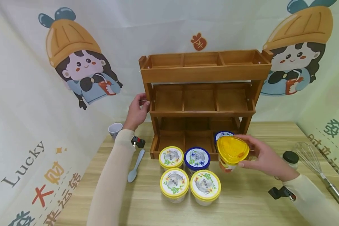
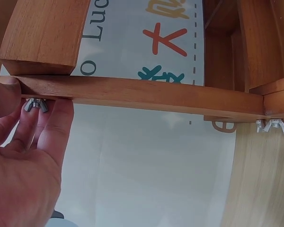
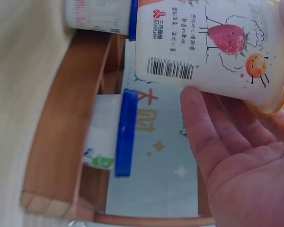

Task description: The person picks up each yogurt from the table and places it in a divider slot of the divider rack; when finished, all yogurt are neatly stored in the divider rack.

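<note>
My left hand grips the left upright of a brown wooden rack, its thumb and fingers on opposite sides of the wood beside a wing nut. In my right hand is a yogurt cup with a yellow lid; the right wrist view shows a strawberry and a barcode on its side. The cup is held in front of the rack's lower right. Behind it, a blue-lidded cup stands in the bottom tier, partly hidden in the head view.
Three yellow-lidded cups, one of them here, and a blue-lidded cup stand before the rack. Leftward are a pale spoon and a small cup. A black-lidded jar and a whisk lie rightward.
</note>
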Motion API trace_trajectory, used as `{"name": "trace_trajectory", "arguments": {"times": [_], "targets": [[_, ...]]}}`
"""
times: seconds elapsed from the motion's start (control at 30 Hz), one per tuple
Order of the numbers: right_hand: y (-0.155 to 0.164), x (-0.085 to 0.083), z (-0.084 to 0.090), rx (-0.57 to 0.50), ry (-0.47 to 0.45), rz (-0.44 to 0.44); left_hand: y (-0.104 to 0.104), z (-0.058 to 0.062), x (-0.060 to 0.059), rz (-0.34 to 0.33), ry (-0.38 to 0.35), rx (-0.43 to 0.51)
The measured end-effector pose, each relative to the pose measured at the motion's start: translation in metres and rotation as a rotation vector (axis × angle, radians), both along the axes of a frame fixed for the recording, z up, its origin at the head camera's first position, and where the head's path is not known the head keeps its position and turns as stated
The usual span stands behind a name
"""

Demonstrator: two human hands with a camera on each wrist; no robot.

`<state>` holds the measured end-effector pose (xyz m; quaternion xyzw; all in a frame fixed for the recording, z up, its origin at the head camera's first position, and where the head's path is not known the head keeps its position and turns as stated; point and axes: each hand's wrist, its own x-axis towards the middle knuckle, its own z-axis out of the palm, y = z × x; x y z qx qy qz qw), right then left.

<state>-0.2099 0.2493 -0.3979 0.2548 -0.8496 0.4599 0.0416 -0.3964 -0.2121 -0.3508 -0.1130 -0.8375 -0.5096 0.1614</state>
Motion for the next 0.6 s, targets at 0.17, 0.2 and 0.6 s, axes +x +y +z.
{"name": "trace_trajectory", "arguments": {"times": [0.17, 0.2, 0.6], "targets": [[-0.011, -0.01, 0.006, -0.037, 0.041, 0.001, 0.001, -0.001, -0.002, 0.005, -0.012, -0.004], [-0.013, -0.012, 0.008, -0.037, 0.037, -0.004, 0.001, -0.001, -0.002, 0.005, -0.014, -0.004], [-0.036, -0.03, 0.019, -0.058, 0.048, -0.051, 0.001, -0.002, -0.003, 0.006, -0.007, -0.007]]}}
